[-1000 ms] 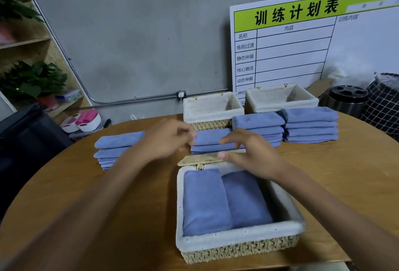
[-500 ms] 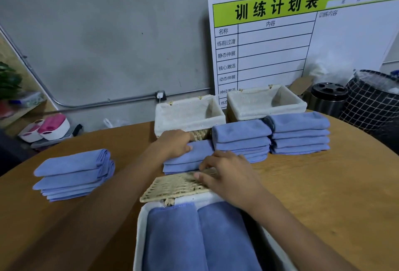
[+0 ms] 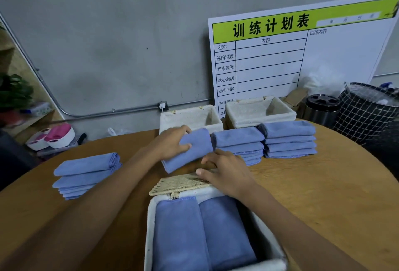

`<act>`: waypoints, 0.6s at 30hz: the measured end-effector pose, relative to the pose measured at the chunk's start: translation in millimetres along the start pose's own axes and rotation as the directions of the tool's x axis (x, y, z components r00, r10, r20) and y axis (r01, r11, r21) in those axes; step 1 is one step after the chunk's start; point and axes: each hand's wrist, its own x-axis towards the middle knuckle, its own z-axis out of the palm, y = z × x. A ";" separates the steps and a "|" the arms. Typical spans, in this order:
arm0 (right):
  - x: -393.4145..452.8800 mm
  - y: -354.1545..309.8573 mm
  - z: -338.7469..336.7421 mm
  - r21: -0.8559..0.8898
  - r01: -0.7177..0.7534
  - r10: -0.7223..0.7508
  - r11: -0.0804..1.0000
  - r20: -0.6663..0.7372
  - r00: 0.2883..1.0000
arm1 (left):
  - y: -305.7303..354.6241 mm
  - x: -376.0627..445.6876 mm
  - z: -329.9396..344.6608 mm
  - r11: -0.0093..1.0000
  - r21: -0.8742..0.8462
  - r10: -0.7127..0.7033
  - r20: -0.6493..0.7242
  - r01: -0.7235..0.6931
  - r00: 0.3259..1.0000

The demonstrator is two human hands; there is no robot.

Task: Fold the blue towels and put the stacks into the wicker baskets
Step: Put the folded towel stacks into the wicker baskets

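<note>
My left hand (image 3: pixel 172 142) grips a small stack of folded blue towels (image 3: pixel 194 150) and holds it tilted just above the table. My right hand (image 3: pixel 224 173) rests on the woven lid (image 3: pixel 172 185) hanging off the far rim of the near wicker basket (image 3: pixel 149 227), fingers reaching toward the lifted stack. Two folded towel stacks (image 3: pixel 203 234) lie side by side inside that basket. More folded stacks sit at centre (image 3: pixel 237 143), right (image 3: pixel 289 139) and left (image 3: pixel 86 173). Two lined wicker baskets stand at the back, one centre (image 3: pixel 190 117), one right (image 3: pixel 259 109).
The round wooden table (image 3: pixel 313 195) has its edge curving off at right and left. Behind it lean a white schedule board (image 3: pixel 302 55), a black-lidded bin (image 3: pixel 322 106) and a checked hamper (image 3: pixel 367 111). A shelf with plants (image 3: pixel 13 91) and pink-white containers (image 3: pixel 54 137) is at left.
My left hand has closed around the middle towel stack and lifted it, tilting it toward me. My right hand stays on the woven lid. The view has shifted slightly.
</note>
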 end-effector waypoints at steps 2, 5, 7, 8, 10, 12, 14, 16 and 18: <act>-1.2 -2.6 -6.2 0.105 -0.026 0.029 0.994 -0.027 0.999 | 13.0 -16.7 -22.0 0.995 -0.100 -0.028 -0.141 0.014 0.990; -8.2 -13.1 -22.3 0.434 -0.055 0.112 0.899 -0.108 0.988 | 40.4 -49.9 -47.8 0.859 -0.507 -0.208 -0.218 0.072 0.953; -16.1 -23.3 -37.5 0.638 -0.070 0.164 0.767 -0.089 0.982 | 63.1 -74.4 -53.8 0.588 -0.805 -0.329 -0.142 0.085 0.934; -20.6 -28.7 -45.3 0.701 -0.083 0.169 0.708 -0.054 0.984 | 73.2 -86.1 -53.3 0.453 -0.887 -0.380 -0.104 0.087 0.919; -33.1 -36.8 -59.1 0.764 -0.128 0.155 0.633 0.038 0.987 | 92.7 -110.0 -45.7 0.233 -0.966 -0.433 -0.003 0.109 0.901; -46.5 -38.1 -65.3 0.785 -0.169 0.140 0.596 0.106 0.984 | 108.2 -130.0 -29.8 0.045 -0.984 -0.411 0.140 0.173 0.901; -59.8 -33.4 -62.9 0.767 -0.228 0.156 0.600 0.168 0.974 | 120.0 -147.1 -11.4 -0.081 -0.971 -0.387 0.237 0.223 0.891; -73.0 -28.1 -60.7 0.703 -0.285 0.171 0.652 0.231 0.958 | 126.0 -161.2 0.3 -0.054 -0.964 -0.407 0.258 0.259 0.876; -84.2 -21.5 -63.2 0.657 -0.324 0.163 0.681 0.296 0.941 | 124.1 -172.8 5.3 0.107 -0.944 -0.375 0.253 0.313 0.892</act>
